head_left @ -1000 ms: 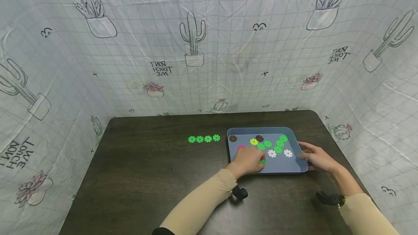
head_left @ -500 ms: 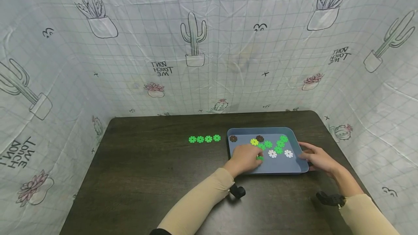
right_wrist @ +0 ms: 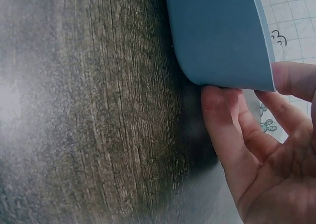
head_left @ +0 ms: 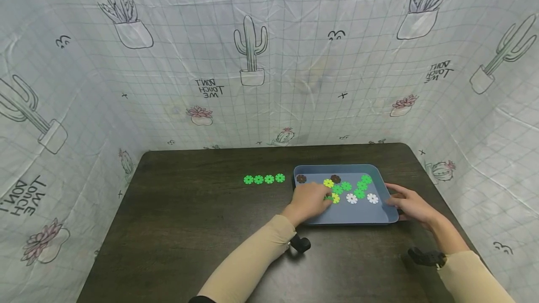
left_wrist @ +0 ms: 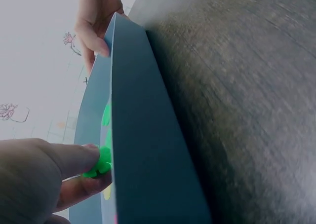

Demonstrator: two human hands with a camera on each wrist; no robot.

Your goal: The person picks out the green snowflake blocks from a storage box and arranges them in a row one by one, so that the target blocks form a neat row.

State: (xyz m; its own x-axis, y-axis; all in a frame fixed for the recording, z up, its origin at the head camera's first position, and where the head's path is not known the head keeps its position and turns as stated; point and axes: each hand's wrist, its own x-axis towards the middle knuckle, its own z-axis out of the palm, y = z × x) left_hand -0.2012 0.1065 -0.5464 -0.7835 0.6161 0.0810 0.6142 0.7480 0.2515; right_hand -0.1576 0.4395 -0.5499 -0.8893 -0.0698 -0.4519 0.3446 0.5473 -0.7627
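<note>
My left hand is over the left part of a blue-grey tray. Between its thumb and a finger it pinches a green snowflake disc, seen best in the left wrist view. Close by in the tray lie two yellow snowflake discs, several green ones, two white ones and two brown ones. At the tray's right end, my right hand grips the wall, with fingers on both sides of the rim. The left hand hides part of the tray's floor.
Several green discs lie in a row on the dark wooden table, left of the tray. A white patterned cloth hangs behind the table and on both sides.
My left hand has moved left and slightly away from me within the tray, carrying the green disc. A yellow disc now shows beside it. The right hand stays on the tray.
</note>
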